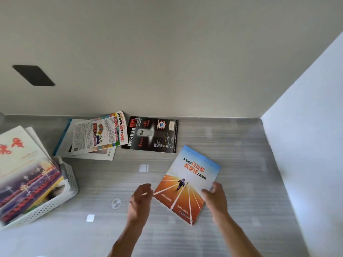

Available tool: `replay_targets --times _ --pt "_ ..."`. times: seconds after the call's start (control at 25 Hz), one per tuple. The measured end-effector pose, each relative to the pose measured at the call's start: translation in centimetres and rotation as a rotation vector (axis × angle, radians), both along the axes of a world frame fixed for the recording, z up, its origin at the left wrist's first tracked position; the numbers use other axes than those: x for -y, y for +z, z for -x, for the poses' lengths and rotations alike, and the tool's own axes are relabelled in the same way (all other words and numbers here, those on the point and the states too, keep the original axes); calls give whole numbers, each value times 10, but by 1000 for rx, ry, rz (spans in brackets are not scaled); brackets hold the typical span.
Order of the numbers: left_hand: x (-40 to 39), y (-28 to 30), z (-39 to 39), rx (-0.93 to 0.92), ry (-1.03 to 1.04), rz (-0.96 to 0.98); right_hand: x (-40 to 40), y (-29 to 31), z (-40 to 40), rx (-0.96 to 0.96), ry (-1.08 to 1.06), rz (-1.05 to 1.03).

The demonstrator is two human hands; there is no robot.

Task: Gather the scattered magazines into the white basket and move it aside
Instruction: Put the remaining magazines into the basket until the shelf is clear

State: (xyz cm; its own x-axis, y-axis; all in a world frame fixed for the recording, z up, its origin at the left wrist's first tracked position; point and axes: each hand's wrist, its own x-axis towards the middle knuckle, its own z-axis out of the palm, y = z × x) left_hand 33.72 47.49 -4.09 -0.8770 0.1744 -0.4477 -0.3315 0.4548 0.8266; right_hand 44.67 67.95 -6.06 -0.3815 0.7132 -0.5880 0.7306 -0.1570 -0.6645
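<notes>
Both hands flank the orange running magazine [185, 184] at five o'clock: right hand [215, 198] grips its right edge, left hand [140, 200] hovers loosely curled beside it. White basket [65, 184], holding magazines, sits at nine o'clock.

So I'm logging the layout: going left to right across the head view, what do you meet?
White basket → pile of magazines → black magazine → running-track magazine, with the right hand at its right edge.
</notes>
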Motion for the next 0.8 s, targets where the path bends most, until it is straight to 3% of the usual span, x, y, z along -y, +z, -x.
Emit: replay_targets --times 0.12,0.24,0.32,0.44,0.64,0.72,0.8 --pt "-3 -1 -3 -182 -623 136 7 -20 -6 -57 -386 287" --pt "-10 -20 -18 -178 -964 318 17 -22 5 -100 -514 534" --pt "-11 -30 -26 -123 -998 418 20 -26 15 -43 -393 446" --pt "-8 -41 -29 -81 -1020 477 18 -31 24 -27 -438 398" --pt "-2 -35 -21 -27 -917 330 30 -27 27 -257 -541 412" --pt "-4 -28 -15 130 -845 218 44 -13 35 -215 -300 285" --pt "-7 -16 -3 307 -638 -133 64 0 38 -222 -7 -25"
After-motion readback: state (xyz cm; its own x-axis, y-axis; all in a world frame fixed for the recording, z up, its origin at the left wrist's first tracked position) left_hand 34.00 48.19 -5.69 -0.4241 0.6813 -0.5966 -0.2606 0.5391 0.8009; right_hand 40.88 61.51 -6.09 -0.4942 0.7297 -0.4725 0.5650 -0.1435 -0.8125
